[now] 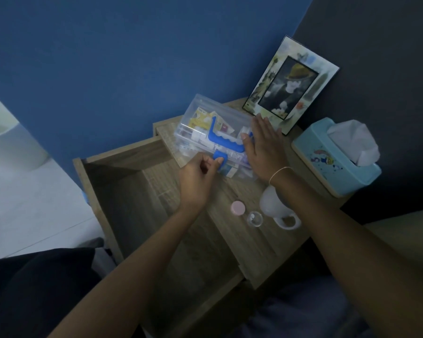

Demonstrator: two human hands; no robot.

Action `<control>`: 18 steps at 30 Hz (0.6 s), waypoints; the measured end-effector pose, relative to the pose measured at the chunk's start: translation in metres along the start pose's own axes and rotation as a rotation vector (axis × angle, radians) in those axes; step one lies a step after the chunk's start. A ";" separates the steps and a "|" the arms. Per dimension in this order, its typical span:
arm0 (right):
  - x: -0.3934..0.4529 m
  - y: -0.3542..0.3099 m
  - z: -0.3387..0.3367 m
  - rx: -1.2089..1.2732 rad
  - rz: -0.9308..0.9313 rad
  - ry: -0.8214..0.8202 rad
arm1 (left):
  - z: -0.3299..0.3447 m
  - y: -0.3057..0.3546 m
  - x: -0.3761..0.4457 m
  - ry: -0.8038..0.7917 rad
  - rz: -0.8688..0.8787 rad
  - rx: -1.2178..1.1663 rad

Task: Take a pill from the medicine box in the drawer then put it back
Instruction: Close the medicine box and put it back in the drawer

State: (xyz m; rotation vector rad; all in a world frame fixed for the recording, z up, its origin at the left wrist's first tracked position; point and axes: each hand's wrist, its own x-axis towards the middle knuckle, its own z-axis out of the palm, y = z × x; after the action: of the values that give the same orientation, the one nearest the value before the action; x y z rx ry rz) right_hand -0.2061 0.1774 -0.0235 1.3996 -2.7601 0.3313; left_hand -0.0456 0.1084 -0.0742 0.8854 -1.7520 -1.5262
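Note:
The clear plastic medicine box (200, 118) with a blue handle (224, 139) stands on the wooden nightstand (254, 245), full of packets. My left hand (197, 179) pinches the blue front latch (220, 159) of the box. My right hand (263, 145) lies flat on the right end of the lid, fingers spread. The drawer (132, 215) below stands pulled out, its inside dark. A small clear pill bottle (254, 218) stands uncapped on the nightstand, its pink cap (238, 207) beside it.
A white mug (275, 208) sits by my right forearm. A light blue tissue box (335, 157) stands at the right, a framed photo (288, 86) leans on the dark wall behind. Blue wall at left, pale floor lower left.

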 end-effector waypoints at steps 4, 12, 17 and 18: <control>0.000 0.002 0.002 0.011 -0.002 0.003 | -0.001 -0.002 0.001 -0.041 -0.024 0.000; 0.000 0.001 0.002 0.037 -0.005 0.010 | -0.003 0.004 0.004 -0.077 -0.095 -0.109; 0.000 0.001 0.002 0.046 -0.005 0.008 | -0.002 0.005 0.007 -0.065 -0.100 -0.097; 0.000 0.000 0.001 0.040 -0.004 0.008 | -0.001 0.004 0.008 -0.070 -0.097 -0.091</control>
State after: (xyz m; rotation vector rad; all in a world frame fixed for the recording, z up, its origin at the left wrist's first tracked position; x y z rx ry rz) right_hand -0.2061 0.1775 -0.0249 1.4086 -2.7591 0.3930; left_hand -0.0492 0.1015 -0.0696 0.8922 -1.6950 -1.7051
